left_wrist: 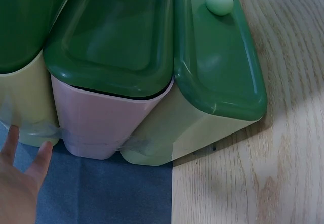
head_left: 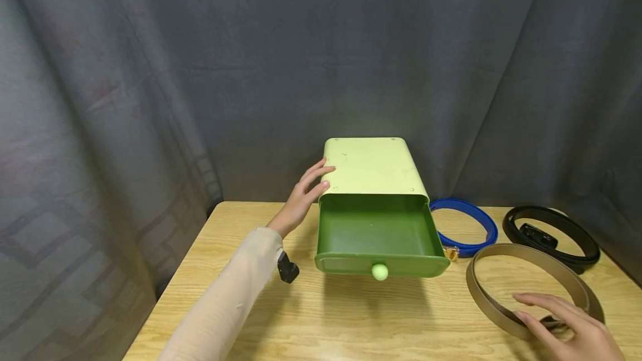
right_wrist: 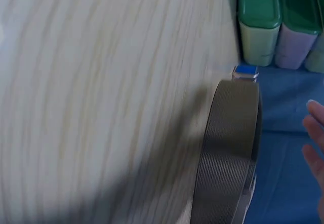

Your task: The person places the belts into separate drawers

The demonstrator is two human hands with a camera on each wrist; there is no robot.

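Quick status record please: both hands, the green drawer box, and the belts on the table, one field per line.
left hand: fingers straight, resting against the left side of the drawer box
right hand: fingers straight, on the near edge of the tan belt
drawer box: light green shell on the table
drawer: pulled out, empty, round knob facing the person
tan belt: coiled, nearest
blue belt: coiled, beside the box
black belt: coiled, far right

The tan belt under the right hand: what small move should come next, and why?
Probably the right hand should curl its fingers round the tan belt, since it only rests there with straight fingers. The green drawer is pulled open and bare, and the left hand steadies its case.
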